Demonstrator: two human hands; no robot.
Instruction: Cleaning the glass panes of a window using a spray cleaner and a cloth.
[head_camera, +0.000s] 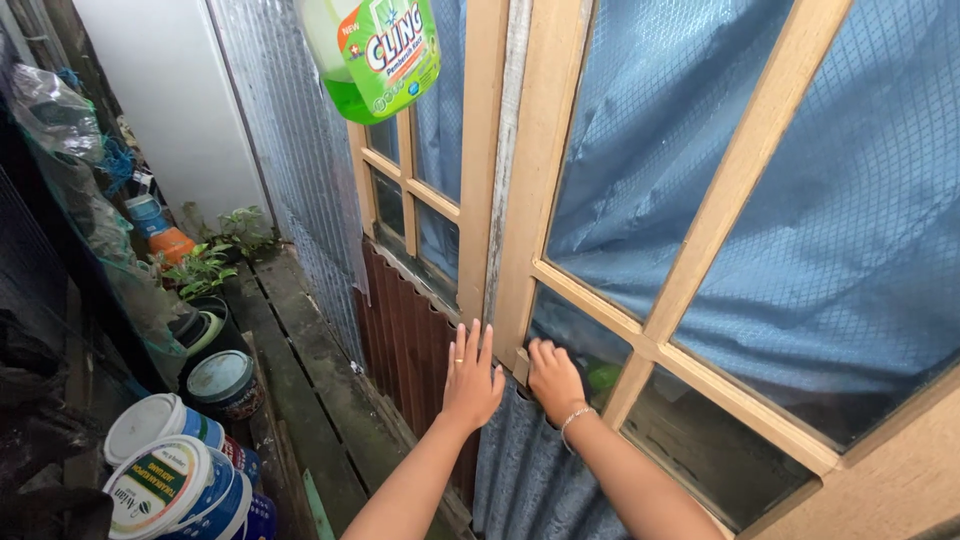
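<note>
While two hands press the window frame (520, 200), left fingers (470, 345) lie flat, right fingers (545, 352) curl, holding nothing.

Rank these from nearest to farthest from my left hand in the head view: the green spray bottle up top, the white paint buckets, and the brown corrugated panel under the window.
1. Brown corrugated panel: right behind the left hand.
2. White paint buckets: lower left, on the floor.
3. Green spray bottle: hanging at the top, above the window frame.

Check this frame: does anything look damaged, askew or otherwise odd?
Yes. A green spray bottle hangs in the air at the top of the wooden window frame, with no visible support. The frame's central edge shows grey, peeling paint. Both hands, left hand and right hand, rest flat by it.
</note>
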